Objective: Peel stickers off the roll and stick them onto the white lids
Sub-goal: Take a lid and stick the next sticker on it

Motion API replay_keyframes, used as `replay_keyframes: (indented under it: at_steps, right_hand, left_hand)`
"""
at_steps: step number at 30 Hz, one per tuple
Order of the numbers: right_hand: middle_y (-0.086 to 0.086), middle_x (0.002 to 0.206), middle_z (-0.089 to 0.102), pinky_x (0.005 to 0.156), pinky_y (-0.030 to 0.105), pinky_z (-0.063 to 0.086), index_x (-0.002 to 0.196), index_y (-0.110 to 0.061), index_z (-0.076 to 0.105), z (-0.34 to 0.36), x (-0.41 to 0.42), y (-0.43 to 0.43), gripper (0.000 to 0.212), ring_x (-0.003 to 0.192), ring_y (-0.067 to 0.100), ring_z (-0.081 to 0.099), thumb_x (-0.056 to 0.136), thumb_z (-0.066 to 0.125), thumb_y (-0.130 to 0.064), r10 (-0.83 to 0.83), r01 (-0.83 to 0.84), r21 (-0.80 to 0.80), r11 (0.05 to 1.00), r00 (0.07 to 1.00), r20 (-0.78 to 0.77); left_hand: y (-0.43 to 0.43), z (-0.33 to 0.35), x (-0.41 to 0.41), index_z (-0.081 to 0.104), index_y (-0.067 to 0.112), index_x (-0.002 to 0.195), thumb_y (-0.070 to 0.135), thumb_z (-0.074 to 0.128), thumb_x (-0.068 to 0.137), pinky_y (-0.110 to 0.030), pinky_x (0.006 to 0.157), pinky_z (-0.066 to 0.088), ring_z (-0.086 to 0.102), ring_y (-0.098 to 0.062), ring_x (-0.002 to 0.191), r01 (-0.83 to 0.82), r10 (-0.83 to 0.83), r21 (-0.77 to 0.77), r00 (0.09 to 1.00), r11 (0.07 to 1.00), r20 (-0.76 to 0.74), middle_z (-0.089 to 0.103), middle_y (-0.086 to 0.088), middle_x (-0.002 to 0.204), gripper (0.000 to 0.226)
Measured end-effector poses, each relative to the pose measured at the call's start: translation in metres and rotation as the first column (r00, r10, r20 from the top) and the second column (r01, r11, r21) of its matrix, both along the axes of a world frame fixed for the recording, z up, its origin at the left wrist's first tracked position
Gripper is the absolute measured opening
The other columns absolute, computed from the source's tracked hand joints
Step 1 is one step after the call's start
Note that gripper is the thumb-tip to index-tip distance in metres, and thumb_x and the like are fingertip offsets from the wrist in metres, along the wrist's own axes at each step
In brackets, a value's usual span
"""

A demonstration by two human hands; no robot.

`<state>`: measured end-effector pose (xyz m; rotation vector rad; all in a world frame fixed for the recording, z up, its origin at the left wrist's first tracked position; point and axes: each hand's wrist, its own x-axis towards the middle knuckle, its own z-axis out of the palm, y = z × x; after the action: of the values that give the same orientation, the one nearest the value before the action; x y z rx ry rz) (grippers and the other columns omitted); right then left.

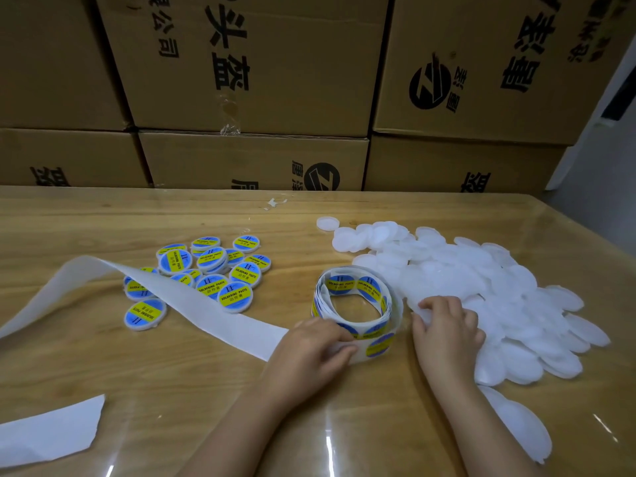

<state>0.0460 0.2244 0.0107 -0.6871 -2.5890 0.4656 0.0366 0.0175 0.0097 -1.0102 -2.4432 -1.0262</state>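
Centre of frame, low: sticker roll lies flat on the wooden surface, loosely wound, blue-and-yellow stickers facing out and in; one sticker sits on the tail at the roll's near edge.

My left hand is at the roll's lower left; fingers curled, pinching the backing strip where it leaves the roll; the bare white strip runs from there to the left edge of the frame, passing over some finished lids.

My right hand is just right of the roll; fingers curled over the white lids at the pile's left edge, gripping one; the pile fills the right half of the surface, lids overlapping.

Left of centre: heap of labelled lids, stickers up, reading "SOLDERING PASTE"; well apart from the plain pile.

Lower left corner: loose piece of white paper.

Top of frame: stacked cardboard boxes with black print, standing behind the surface.
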Motion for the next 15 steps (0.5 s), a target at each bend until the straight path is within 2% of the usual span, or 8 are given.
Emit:
replay_keyframes:
  at_steps: [5, 9, 12, 14, 15]
  right_hand:
    - [0.008, 0.106, 0.058, 0.080, 0.039, 0.029, 0.093, -0.014, 0.065, -0.002, -0.002, -0.001, 0.008, 0.105, 0.033, 0.044, 0.087, 0.064, -0.020, -0.015, 0.013, -0.028, 1.000, 0.997, -0.070]
    - [0.003, 0.100, 0.061, 0.081, 0.037, 0.026, 0.089, -0.014, 0.064, 0.001, -0.002, -0.006, 0.003, 0.102, 0.031, 0.045, 0.087, 0.065, -0.015, 0.033, -0.055, -0.071, 0.996, 0.960, -0.278]
    - [-0.010, 0.089, 0.056, 0.088, 0.033, 0.027, 0.091, -0.015, 0.060, 0.006, 0.001, -0.013, 0.005, 0.096, 0.019, 0.047, 0.088, 0.064, -0.012, 0.089, -0.188, -0.160, 0.969, 0.871, -0.483]
    - [-0.017, 0.087, 0.056, 0.088, 0.028, 0.035, 0.092, -0.022, 0.058, 0.009, 0.006, -0.019, 0.009, 0.091, 0.009, 0.048, 0.090, 0.062, -0.014, 0.134, -0.350, -0.266, 0.898, 0.795, -0.592]
    - [-0.019, 0.087, 0.059, 0.084, 0.021, 0.039, 0.091, -0.028, 0.056, 0.011, 0.009, -0.024, 0.012, 0.089, 0.006, 0.051, 0.091, 0.061, -0.017, 0.138, -0.425, -0.330, 0.843, 0.763, -0.631]
  left_hand:
    - [-0.003, -0.002, -0.002, 0.061, 0.033, 0.087, 0.024, 0.062, 0.085, -0.010, 0.073, 0.041, 0.060, 0.003, 0.084, -0.090, 0.027, 0.228, 0.964, 0.969, 0.265, 0.064, 0.023, 0.085, 0.009]
    - [-0.006, 0.000, -0.005, 0.060, 0.033, 0.082, 0.009, 0.064, 0.086, -0.005, 0.069, 0.038, 0.057, 0.008, 0.079, -0.170, 0.010, 0.343, 0.906, 0.924, 0.423, 0.063, 0.025, 0.080, 0.024]
    - [-0.008, 0.003, -0.005, 0.062, 0.035, 0.077, 0.008, 0.057, 0.086, -0.007, 0.067, 0.038, 0.054, 0.007, 0.076, -0.167, -0.020, 0.373, 0.893, 0.913, 0.450, 0.064, 0.022, 0.080, 0.029]
    - [-0.008, 0.004, -0.006, 0.064, 0.035, 0.073, 0.006, 0.050, 0.080, -0.009, 0.071, 0.039, 0.055, 0.004, 0.078, -0.135, -0.045, 0.362, 0.893, 0.922, 0.447, 0.065, 0.015, 0.080, 0.034]
    - [-0.008, 0.004, -0.006, 0.065, 0.033, 0.073, 0.000, 0.048, 0.080, -0.010, 0.075, 0.039, 0.056, 0.003, 0.082, -0.111, -0.059, 0.353, 0.897, 0.929, 0.437, 0.065, 0.012, 0.081, 0.038]
